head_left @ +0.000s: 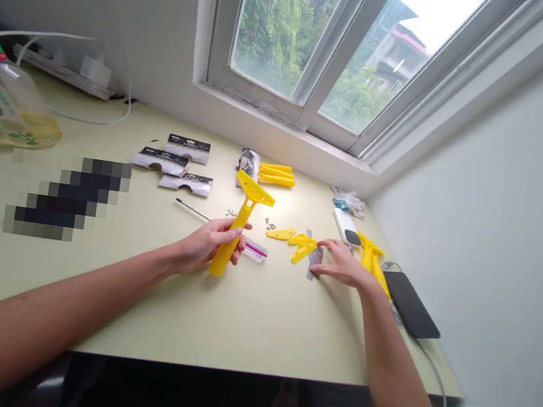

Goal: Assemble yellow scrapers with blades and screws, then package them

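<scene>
In the head view, the left hand [213, 239] grasps a yellow scraper handle [243, 216], fingers wrapped round its grip and thumb pressed along the front; its wide, flat head tilts up and away, clear of the counter [253, 336]. Everything else is placed from this handle.

To its right, the right hand [346, 266] reaches down with thumb and forefinger parted, their tips at the thin metal blades [311, 270] lying on the counter. Whether a blade is actually pinched I cannot tell. Three flat yellow plates [303, 252] lie between the handle and the right hand, two of them bunched near the blades and one nearer the handle.

A screwdriver [255, 250] lies beneath the handle, its shaft pointing left past the left hand and its clear and pink grip emerging on the right. Small screws [270, 225] sit just right of the handle's upper part, and tiny pale pieces [231, 213] just left of it.

Beyond the handle, more yellow handles [277, 179] lie against a black-and-white package [250, 159]. Three cardboard sleeves [160, 160] are farther off to its left. Well to its right, past the right hand's fingers, are a white device [347, 227], further yellow scraper parts [373, 255] and a dark flat device [411, 305]. A bottle [22, 104] of yellowish liquid stands far to its left.
</scene>
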Action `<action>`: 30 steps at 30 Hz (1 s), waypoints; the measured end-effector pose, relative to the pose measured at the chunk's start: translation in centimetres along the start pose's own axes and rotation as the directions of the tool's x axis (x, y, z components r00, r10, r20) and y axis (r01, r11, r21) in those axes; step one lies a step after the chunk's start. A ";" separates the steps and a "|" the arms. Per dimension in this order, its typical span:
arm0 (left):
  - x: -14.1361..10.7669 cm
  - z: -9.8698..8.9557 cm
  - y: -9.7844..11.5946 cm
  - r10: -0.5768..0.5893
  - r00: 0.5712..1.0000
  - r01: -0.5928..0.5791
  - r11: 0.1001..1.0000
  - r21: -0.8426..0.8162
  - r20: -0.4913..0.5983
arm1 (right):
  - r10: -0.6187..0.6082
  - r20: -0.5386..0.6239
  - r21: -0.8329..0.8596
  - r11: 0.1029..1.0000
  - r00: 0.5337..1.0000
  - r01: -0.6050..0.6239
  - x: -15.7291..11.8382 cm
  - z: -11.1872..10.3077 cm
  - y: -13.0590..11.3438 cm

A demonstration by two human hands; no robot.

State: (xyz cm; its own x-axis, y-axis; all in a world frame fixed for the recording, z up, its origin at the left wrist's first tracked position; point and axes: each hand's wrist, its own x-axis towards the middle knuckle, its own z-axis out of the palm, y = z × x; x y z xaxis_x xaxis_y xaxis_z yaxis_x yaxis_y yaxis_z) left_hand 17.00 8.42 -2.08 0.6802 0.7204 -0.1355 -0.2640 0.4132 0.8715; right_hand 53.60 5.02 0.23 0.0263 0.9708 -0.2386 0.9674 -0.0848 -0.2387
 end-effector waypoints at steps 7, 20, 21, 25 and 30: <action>-0.1 -0.2 -0.3 -0.014 1.000 0.015 1.000 -0.022 0.022 | 0.061 0.069 -0.019 0.998 0.996 -0.060 1.7 -1.7 -0.7; -0.6 -0.3 -0.6 -0.115 0.980 0.119 0.993 -0.017 0.161 | -0.065 -0.228 0.779 0.587 0.972 0.222 0.3 -3.1 -1.0; -0.7 -0.2 -0.5 -0.134 0.975 0.134 0.991 0.014 0.176 | -0.056 -0.290 0.778 0.568 0.955 0.269 0.1 -2.8 -2.5; -0.9 -0.2 -0.5 -0.195 0.950 0.173 0.979 0.109 0.245 | -0.167 -0.366 0.762 0.510 0.915 0.398 -0.3 -1.7 -8.9; -1.4 0.0 -0.7 -0.251 0.922 0.209 0.964 0.164 0.296 | -0.192 -0.396 0.764 0.474 0.898 0.438 -0.1 0.6 -12.0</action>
State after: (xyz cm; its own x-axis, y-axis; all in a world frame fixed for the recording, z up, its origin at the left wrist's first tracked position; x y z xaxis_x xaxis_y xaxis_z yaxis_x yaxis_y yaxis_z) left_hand 16.27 7.13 -2.47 0.8956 0.3955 -0.2038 0.0000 0.4580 0.8890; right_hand 41.87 5.80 2.59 -0.0622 0.9769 0.2043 0.2777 0.2135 -0.9366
